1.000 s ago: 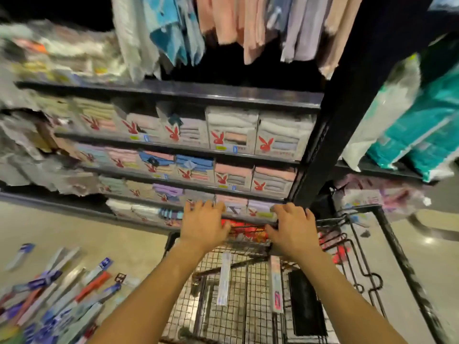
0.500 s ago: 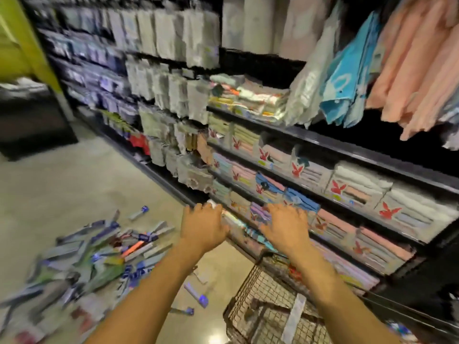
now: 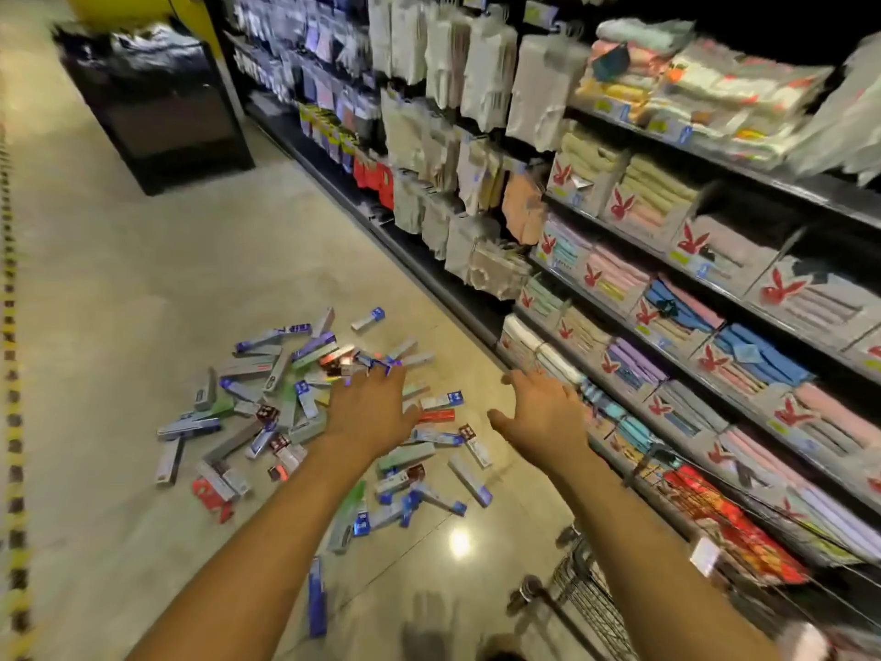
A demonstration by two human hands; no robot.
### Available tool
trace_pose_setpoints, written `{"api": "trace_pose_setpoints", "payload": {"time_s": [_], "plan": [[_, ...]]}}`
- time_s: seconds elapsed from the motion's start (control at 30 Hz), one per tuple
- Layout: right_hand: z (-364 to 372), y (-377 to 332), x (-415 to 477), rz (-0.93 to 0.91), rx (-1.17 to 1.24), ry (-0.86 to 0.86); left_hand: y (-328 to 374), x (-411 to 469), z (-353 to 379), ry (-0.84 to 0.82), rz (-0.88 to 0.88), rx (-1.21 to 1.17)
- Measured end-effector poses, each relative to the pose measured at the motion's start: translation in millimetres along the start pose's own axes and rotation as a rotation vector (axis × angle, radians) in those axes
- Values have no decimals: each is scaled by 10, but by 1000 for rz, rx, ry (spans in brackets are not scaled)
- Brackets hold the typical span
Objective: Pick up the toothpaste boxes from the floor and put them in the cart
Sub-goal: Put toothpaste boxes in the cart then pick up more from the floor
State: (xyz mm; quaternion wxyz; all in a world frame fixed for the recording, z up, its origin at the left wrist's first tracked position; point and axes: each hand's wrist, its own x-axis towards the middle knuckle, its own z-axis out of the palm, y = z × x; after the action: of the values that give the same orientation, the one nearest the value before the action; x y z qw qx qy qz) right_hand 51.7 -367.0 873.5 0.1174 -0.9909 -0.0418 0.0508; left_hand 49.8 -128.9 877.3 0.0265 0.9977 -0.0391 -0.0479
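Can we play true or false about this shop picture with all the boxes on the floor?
1. The toothpaste boxes lie scattered on the floor. True.
2. The left hand holds a box. False: its fingers are spread, gripping nothing.
3. The right hand is open and empty. True.
4. The cart stands left of the pile. False: it is at the lower right, beside the shelves.
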Motion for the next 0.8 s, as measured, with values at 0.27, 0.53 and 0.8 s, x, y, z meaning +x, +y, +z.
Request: {"api": "trace_pose_setpoints", "payload": {"time_s": [0.27,0.53,0.8], "plan": [[942,-147,732,17,15,-176,-352,589,800,-173,-34,-13],[2281,-87,1564,-12,-11,-313,-778,1289,1963,-283,-124,-9],[4154,400,2217,146,99,-410,-1156,1853,4048,-428,-166,-129]]}}
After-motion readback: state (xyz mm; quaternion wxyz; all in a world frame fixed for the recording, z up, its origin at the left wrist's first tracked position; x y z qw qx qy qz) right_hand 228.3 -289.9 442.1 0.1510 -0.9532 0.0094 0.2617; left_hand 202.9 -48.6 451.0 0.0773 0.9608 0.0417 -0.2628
